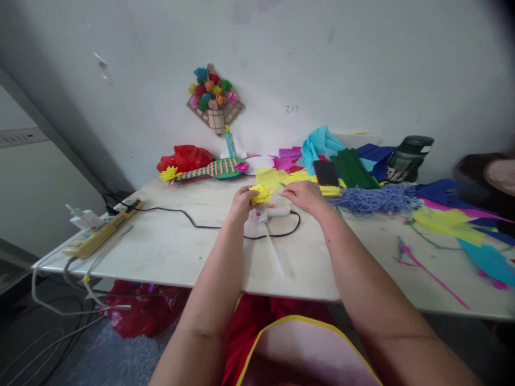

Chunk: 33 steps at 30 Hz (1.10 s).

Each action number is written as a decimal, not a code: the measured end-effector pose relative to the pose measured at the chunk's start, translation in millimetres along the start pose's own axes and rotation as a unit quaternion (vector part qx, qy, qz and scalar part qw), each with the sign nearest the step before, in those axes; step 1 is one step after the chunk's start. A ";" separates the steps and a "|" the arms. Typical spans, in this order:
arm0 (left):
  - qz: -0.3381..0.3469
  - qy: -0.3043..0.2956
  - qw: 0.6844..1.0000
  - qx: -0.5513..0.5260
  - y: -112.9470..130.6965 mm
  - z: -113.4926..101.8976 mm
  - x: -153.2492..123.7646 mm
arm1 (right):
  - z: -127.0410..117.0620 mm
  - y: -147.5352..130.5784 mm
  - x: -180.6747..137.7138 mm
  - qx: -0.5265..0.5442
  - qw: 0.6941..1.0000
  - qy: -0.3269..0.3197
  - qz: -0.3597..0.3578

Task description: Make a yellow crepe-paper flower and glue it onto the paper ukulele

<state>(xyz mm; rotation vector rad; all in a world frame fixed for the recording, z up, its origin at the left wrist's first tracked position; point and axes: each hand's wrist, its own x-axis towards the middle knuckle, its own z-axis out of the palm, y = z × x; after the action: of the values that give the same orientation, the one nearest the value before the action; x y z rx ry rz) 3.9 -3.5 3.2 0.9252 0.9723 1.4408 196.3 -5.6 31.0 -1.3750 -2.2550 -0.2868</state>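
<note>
Your left hand (240, 205) is closed around the yellow paper flower (260, 193), the fingers wrapped on its left side and holding it just above the table (169, 246), a little above the middle of the frame. Your right hand (306, 197) has its fingers curled in, and the tips meet just right of the flower. Whether they pinch a petal or some thin strip is too small to tell.

Right under both hands lies the white glue gun (269, 213). Its black cord (189, 219) runs left across the table and loops once at the gun's right end. A pale stick (274, 251) lies on the table just below the gun, pointing toward you.

To the left of your hands the tabletop is bare as far as the power strip (100, 231) at the left edge. Below your hands there is also bare surface, up to the near edge that runs across the lower middle of the frame.

The right side is crowded. Purple yarn (374, 199) lies just beside your right wrist, a phone (325, 172) lies just above that hand, and coloured paper sheets (450, 217) spread toward the right edge of the frame.
</note>
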 end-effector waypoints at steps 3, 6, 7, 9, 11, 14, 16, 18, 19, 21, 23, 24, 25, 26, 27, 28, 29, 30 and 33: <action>-0.002 0.002 1.000 0.000 -0.9 -0.5 0.9 | 1.5 -1.2 0.2 -0.017 1.000 -0.002 0.003; -0.002 0.010 1.000 -0.001 -1.7 -1.6 2.0 | 0.4 -2.6 -0.1 -0.024 1.000 -0.008 0.000; -0.002 0.014 1.000 -0.001 -1.8 -1.9 2.3 | -0.7 -2.7 -0.3 -0.025 1.000 -0.010 0.001; -0.001 0.025 1.000 -0.007 -1.6 -2.3 2.8 | -3.6 -2.1 -0.7 -0.028 1.000 -0.011 0.005; 0.001 0.038 0.999 -0.019 -1.1 -2.4 3.2 | -7.0 -0.7 -1.0 -0.031 0.999 -0.005 0.014; -0.001 0.057 0.998 -0.039 -0.9 -2.4 4.0 | -10.8 1.3 -1.1 -0.028 0.999 0.001 0.026; -0.005 0.060 0.997 -0.052 -1.3 -2.5 4.7 | -11.9 1.7 -1.0 -0.019 0.999 0.003 0.030; -0.006 0.059 0.996 -0.064 -1.8 -2.8 5.3 | -12.1 1.7 -1.0 -0.010 0.999 0.005 0.032; -0.007 0.059 0.996 -0.071 -2.0 -2.9 5.6 | -12.1 1.9 -1.1 -0.006 0.999 0.006 0.032; -0.012 0.060 0.995 -0.083 -1.6 -2.7 5.7 | -12.2 3.1 -1.5 0.004 0.999 0.010 0.033; -0.024 0.064 0.993 -0.092 -0.3 -1.9 5.3 | -12.8 6.1 -2.0 0.017 0.999 0.021 0.037; -0.031 0.065 0.993 -0.098 0.6 -1.4 4.8 | -13.2 8.1 -2.3 0.024 0.998 0.028 0.041; -0.039 0.067 0.991 -0.106 1.5 -0.8 4.3 | -13.4 10.4 -2.6 0.032 0.998 0.035 0.046; -0.046 0.068 0.990 -0.115 2.4 -0.3 3.7 | -13.6 12.8 -2.9 0.041 0.997 0.041 0.053; -0.052 0.068 0.988 -0.126 3.3 0.1 3.0 | -13.4 15.1 -3.2 0.050 0.996 0.044 0.060; -0.058 0.068 0.986 -0.138 4.0 0.4 2.4 | -12.9 17.3 -3.4 0.061 0.995 0.045 0.066; -0.061 0.065 0.985 -0.148 4.6 0.5 1.9 | -12.2 19.2 -3.6 0.074 0.994 0.045 0.071; -0.063 0.061 0.984 -0.158 5.1 0.5 1.4 | -11.1 20.9 -3.7 0.086 0.993 0.044 0.075; -0.077 0.054 0.981 -0.169 6.3 0.0 0.5 | -7.2 24.4 -3.7 0.130 0.988 0.041 0.079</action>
<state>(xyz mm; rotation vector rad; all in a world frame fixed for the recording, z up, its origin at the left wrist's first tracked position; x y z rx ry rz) 1.6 -3.3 9.1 0.5162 0.8249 1.4769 221.3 0.1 33.6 -1.3652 -2.0207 0.0047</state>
